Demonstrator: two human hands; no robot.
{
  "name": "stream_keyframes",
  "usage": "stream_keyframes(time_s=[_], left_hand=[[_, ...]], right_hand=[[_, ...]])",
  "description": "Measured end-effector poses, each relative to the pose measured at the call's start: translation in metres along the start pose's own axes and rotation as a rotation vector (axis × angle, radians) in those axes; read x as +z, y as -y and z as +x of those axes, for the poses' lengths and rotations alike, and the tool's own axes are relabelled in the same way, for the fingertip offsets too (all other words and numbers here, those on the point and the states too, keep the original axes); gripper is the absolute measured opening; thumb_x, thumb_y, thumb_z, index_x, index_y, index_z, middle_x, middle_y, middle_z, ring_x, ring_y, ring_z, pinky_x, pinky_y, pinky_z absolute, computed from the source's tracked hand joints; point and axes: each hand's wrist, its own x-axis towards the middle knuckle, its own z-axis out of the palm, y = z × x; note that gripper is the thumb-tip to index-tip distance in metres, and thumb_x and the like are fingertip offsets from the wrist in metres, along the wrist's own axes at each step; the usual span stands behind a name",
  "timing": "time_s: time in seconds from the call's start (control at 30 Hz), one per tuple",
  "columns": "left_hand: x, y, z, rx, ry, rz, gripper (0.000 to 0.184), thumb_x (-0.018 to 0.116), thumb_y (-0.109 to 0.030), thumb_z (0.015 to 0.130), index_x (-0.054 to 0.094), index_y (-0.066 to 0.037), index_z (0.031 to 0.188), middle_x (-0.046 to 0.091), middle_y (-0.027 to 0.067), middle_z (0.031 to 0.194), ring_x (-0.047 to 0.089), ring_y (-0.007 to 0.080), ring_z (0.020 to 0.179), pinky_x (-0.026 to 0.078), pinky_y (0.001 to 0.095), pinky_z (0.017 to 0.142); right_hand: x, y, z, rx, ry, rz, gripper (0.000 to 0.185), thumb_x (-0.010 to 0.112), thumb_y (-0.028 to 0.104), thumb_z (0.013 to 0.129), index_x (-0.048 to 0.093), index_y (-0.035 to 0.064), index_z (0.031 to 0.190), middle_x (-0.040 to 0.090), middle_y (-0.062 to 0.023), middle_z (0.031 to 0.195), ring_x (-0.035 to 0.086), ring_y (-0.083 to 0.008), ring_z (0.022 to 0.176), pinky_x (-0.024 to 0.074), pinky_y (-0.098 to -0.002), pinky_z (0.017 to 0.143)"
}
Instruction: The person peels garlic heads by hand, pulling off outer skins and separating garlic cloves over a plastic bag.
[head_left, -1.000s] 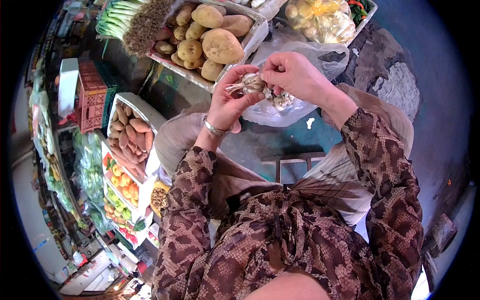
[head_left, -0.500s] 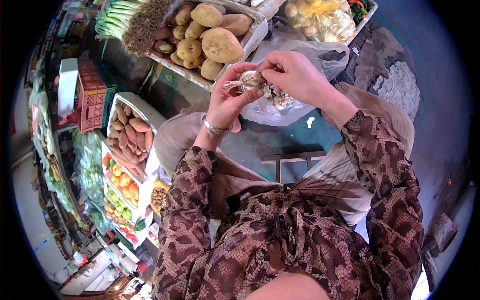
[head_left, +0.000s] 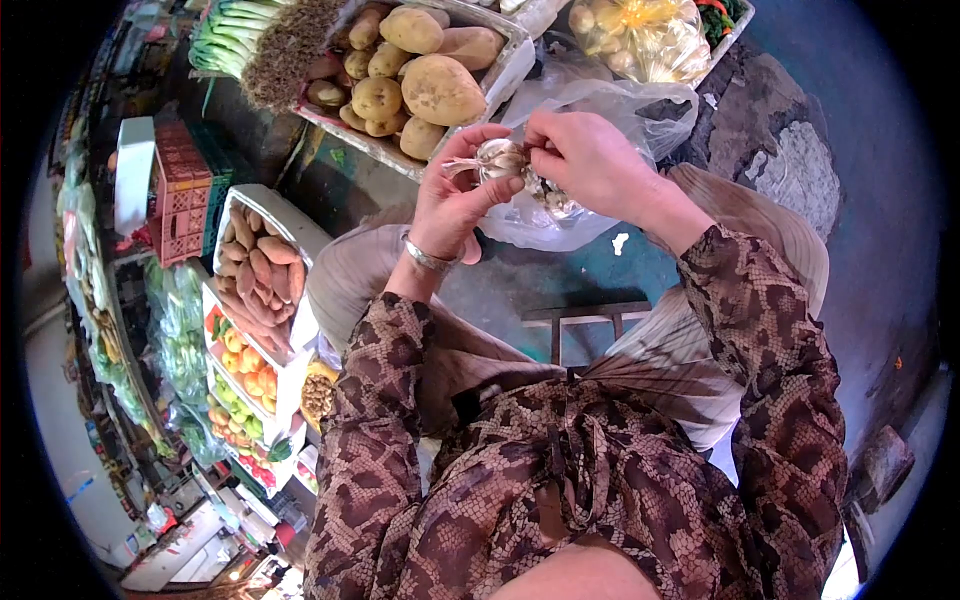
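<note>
A garlic bulb [head_left: 498, 160] with a papery stalk pointing left is pinched between the thumb and fingers of my left hand [head_left: 455, 195]. My right hand [head_left: 592, 160] is closed at the bulb's right side, thumb and index finger pressed together against it. Whether a piece of skin is between those fingertips is too small to tell. Below both hands lies a clear plastic bag [head_left: 530, 225], spread open between my knees. Pale bits of garlic or peelings [head_left: 550, 198] show inside it, partly hidden by my right hand.
Ahead stands a foam box of potatoes [head_left: 430, 90], with leeks [head_left: 235, 35] to its left and a yellow-tied bag [head_left: 640, 40] to its right. Sweet potatoes [head_left: 262, 270] and fruit trays [head_left: 245, 380] line my left side. A stool-like frame [head_left: 590, 315] is between my legs.
My right hand has shifted slightly and its fingers have curled in more at the bulb. The garlic bulb has turned a little in my left hand, showing more of its pale side.
</note>
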Motion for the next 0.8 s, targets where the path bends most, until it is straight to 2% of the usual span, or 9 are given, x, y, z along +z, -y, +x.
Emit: stream_keyframes(time_s=[0.1,0.17,0.27,0.4,0.47,0.57,0.7,0.77,0.8], left_hand=[[0.001,-0.002,0.0,-0.017,-0.017,0.001,0.054,0.078,0.002,0.083,0.055,-0.005,0.131,0.066,0.0017,0.108,0.062,0.0105,0.097,0.052,0.0241,0.081],[-0.002,0.001,0.001,-0.002,-0.008,0.014,0.055,0.079,0.001,0.083,0.054,-0.005,0.131,0.065,0.0019,0.107,0.062,0.0101,0.091,0.052,0.0235,0.074],[-0.002,0.002,0.001,0.006,-0.04,0.023,0.056,0.079,0.0,0.082,0.054,-0.005,0.132,0.065,0.0021,0.106,0.061,0.0097,0.087,0.051,0.0231,0.071],[-0.002,0.002,0.001,-0.009,-0.059,0.015,0.057,0.079,-0.001,0.083,0.053,-0.005,0.133,0.065,0.0023,0.107,0.061,0.0099,0.087,0.052,0.023,0.072],[-0.004,0.005,0.001,0.002,-0.027,0.066,0.058,0.075,-0.002,0.086,0.049,-0.006,0.137,0.067,0.0028,0.113,0.065,0.0116,0.092,0.054,0.0237,0.077],[-0.003,0.0,-0.001,-0.066,-0.03,0.026,0.062,0.079,0.001,0.083,0.049,-0.006,0.137,0.064,0.0048,0.115,0.063,0.0125,0.097,0.055,0.0261,0.081],[-0.004,0.004,0.002,0.008,0.021,-0.011,0.066,0.078,0.002,0.082,0.046,-0.006,0.14,0.061,0.0069,0.124,0.062,0.0154,0.11,0.054,0.0291,0.092],[-0.005,0.004,0.002,-0.001,0.057,0.007,0.069,0.076,0.005,0.082,0.045,-0.006,0.142,0.058,0.0077,0.13,0.06,0.0173,0.119,0.052,0.0308,0.099],[-0.005,0.004,0.002,-0.001,0.056,0.006,0.069,0.076,0.005,0.082,0.045,-0.006,0.142,0.058,0.0077,0.13,0.06,0.0173,0.119,0.052,0.0308,0.099]], right_hand=[[0.003,-0.001,-0.001,-0.056,0.001,-0.037,0.02,0.063,0.014,0.088,0.062,-0.0019,0.101,0.063,-0.0134,0.074,0.062,-0.023,0.066,0.0469,-0.0368,0.061],[0.001,0.005,-0.002,0.055,0.019,0.18,0.026,0.061,0.012,0.09,0.061,-0.0005,0.113,0.063,-0.0103,0.074,0.061,-0.0177,0.067,0.0471,-0.0339,0.062],[-0.009,0.016,-0.001,0.217,0.188,0.39,0.035,0.059,0.011,0.092,0.057,0.0018,0.126,0.065,-0.0072,0.078,0.062,-0.0126,0.071,0.0482,-0.0303,0.064],[-0.002,0.012,0.0,0.203,0.227,0.482,0.038,0.059,0.012,0.094,0.055,0.0031,0.131,0.066,-0.0057,0.085,0.062,-0.0111,0.073,0.0495,-0.0279,0.067],[-0.002,0.01,0.001,0.171,0.212,0.467,0.043,0.063,0.017,0.09,0.055,-0.0015,0.128,0.069,-0.0132,0.09,0.067,-0.0185,0.076,0.0532,-0.0328,0.069],[-0.006,0.016,0.0,0.193,0.213,0.432,0.045,0.066,0.02,0.089,0.056,-0.0019,0.127,0.069,-0.0136,0.089,0.067,-0.0184,0.077,0.0526,-0.0336,0.069],[-0.002,0.01,0.001,0.133,0.188,0.423,0.047,0.069,0.022,0.088,0.056,-0.0018,0.126,0.069,-0.0137,0.089,0.066,-0.0191,0.077,0.052,-0.0343,0.07],[-0.002,0.009,0.001,0.154,0.219,0.403,0.043,0.069,0.018,0.093,0.054,0.001,0.13,0.066,-0.0062,0.092,0.061,-0.0113,0.079,0.0504,-0.0284,0.07],[-0.002,0.01,0.001,0.154,0.22,0.403,0.043,0.069,0.018,0.093,0.054,0.001,0.13,0.066,-0.0062,0.092,0.061,-0.0113,0.079,0.0504,-0.0284,0.07]])
